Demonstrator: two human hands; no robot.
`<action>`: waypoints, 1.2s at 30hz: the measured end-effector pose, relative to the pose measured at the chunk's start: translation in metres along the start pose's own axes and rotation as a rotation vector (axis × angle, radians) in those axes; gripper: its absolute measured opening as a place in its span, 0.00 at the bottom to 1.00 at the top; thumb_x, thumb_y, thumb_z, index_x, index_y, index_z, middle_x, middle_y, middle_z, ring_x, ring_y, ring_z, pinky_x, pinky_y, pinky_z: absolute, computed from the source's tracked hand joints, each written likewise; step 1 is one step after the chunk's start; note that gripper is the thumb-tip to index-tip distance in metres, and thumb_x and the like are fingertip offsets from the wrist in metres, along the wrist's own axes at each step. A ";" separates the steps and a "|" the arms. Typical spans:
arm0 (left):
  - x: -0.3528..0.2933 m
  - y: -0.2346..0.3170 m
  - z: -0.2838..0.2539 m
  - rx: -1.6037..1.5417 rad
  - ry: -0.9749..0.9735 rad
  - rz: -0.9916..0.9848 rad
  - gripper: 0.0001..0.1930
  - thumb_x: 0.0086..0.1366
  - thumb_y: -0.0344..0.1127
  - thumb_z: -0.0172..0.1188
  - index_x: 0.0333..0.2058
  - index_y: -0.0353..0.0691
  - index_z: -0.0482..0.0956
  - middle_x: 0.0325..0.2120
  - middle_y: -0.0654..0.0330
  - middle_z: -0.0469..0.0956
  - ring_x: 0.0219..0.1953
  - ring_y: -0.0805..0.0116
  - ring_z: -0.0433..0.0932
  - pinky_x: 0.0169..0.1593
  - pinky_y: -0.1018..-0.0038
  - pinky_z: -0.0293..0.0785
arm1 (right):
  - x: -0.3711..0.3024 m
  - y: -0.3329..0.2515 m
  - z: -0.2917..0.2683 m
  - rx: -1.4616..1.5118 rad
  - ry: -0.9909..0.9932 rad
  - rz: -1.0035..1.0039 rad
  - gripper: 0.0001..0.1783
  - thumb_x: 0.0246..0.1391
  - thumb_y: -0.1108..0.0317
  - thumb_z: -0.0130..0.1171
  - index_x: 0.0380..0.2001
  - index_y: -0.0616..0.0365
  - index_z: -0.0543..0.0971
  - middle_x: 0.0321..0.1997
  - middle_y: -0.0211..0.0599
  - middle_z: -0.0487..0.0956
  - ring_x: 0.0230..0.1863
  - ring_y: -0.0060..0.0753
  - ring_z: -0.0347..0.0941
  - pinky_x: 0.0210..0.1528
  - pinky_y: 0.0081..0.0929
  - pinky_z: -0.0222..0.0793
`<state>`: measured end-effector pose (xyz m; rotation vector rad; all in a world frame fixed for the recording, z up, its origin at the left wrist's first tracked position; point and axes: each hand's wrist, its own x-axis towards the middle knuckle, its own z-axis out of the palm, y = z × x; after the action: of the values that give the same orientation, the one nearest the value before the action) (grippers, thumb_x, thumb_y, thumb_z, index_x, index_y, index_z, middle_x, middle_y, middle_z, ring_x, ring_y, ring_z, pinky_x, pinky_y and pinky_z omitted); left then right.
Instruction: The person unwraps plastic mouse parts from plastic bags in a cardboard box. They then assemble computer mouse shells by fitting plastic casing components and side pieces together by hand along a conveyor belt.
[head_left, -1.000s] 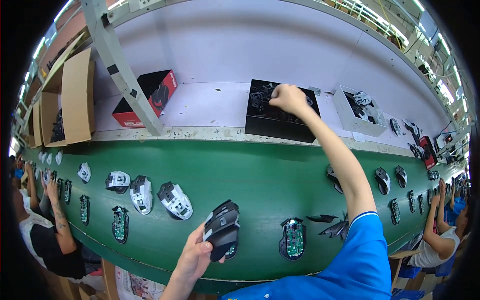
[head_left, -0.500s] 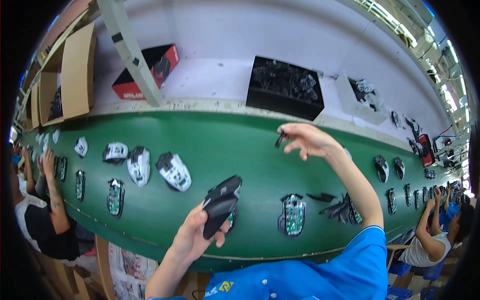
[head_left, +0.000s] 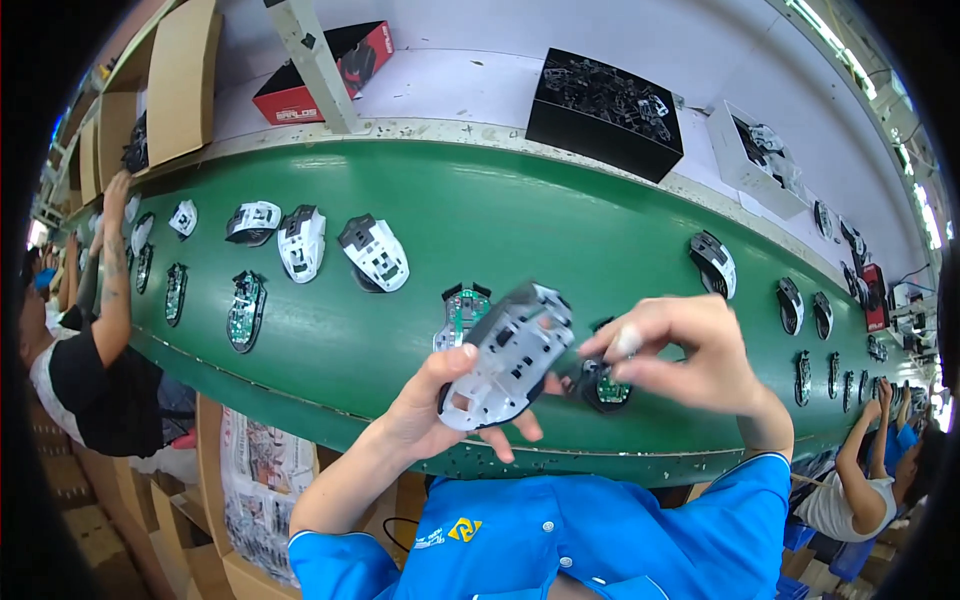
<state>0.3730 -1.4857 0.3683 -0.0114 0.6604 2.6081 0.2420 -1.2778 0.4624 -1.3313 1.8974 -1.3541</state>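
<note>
A computer mouse top shell (head_left: pixel 522 350) rests in my left hand (head_left: pixel 425 395), its pale inner side with cut-outs turned up and its dark edge toward the far side. The thumb presses on the shell's near left edge, and other fingers reach out beneath it. My right hand (head_left: pixel 695 350) hovers just right of the shell, thumb and fingers bent together and slightly blurred; what they pinch cannot be made out. Partly covered by that hand, a mouse base with a green circuit board (head_left: pixel 608 388) lies on the bench. Behind the shell another mouse base (head_left: pixel 462 308) shows in part.
White-and-black mouse shells (head_left: pixel 376 255) and open mouse bases (head_left: pixel 246 312) lie left on the green bench (head_left: pixel 560 215); more lie right, including a mouse shell (head_left: pixel 712 265). A black box of parts (head_left: pixel 600 145) stands on the back ledge. Co-workers sit at both sides.
The shell in my left hand has turned from its dark outer face to its pale inside. My right hand has come down from the far side to beside the shell. The view has shifted.
</note>
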 end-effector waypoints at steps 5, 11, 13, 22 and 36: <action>0.002 -0.006 0.027 -0.022 0.070 -0.111 0.34 0.60 0.56 0.46 0.54 0.31 0.64 0.44 0.43 0.73 0.43 0.51 0.77 0.31 0.58 0.82 | -0.005 -0.003 0.019 -0.436 0.020 -0.362 0.13 0.33 0.70 0.71 0.28 0.52 0.80 0.31 0.28 0.75 0.26 0.25 0.64 0.21 0.19 0.58; -0.001 -0.012 0.042 0.375 0.185 -0.059 0.30 0.63 0.54 0.42 0.52 0.32 0.66 0.41 0.54 0.75 0.41 0.68 0.75 0.44 0.76 0.71 | -0.016 -0.009 0.020 -0.766 -0.050 -0.476 0.13 0.35 0.68 0.66 0.29 0.53 0.78 0.30 0.26 0.73 0.25 0.25 0.64 0.17 0.19 0.59; 0.000 -0.009 0.050 0.427 0.154 -0.040 0.27 0.64 0.47 0.43 0.55 0.32 0.62 0.43 0.56 0.72 0.43 0.73 0.71 0.47 0.77 0.67 | -0.018 -0.013 0.018 -0.869 -0.122 -0.487 0.12 0.37 0.70 0.59 0.31 0.54 0.77 0.32 0.27 0.71 0.29 0.24 0.64 0.16 0.18 0.61; 0.001 -0.001 0.053 0.766 0.097 -0.059 0.29 0.56 0.31 0.48 0.58 0.32 0.58 0.44 0.59 0.69 0.43 0.74 0.68 0.46 0.79 0.66 | -0.016 -0.035 0.017 -0.979 -0.274 -0.323 0.13 0.39 0.68 0.63 0.33 0.49 0.78 0.31 0.26 0.71 0.27 0.23 0.68 0.16 0.21 0.60; 0.009 -0.003 0.043 0.973 0.158 0.076 0.19 0.58 0.29 0.53 0.48 0.30 0.67 0.30 0.56 0.75 0.32 0.76 0.71 0.36 0.76 0.70 | -0.008 -0.034 0.019 -0.885 -0.188 -0.192 0.13 0.33 0.69 0.67 0.29 0.49 0.79 0.27 0.26 0.68 0.25 0.25 0.66 0.17 0.23 0.58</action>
<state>0.3701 -1.4598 0.4045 0.1096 1.9253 2.0962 0.2753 -1.2808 0.4841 -1.9847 2.3697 -0.3831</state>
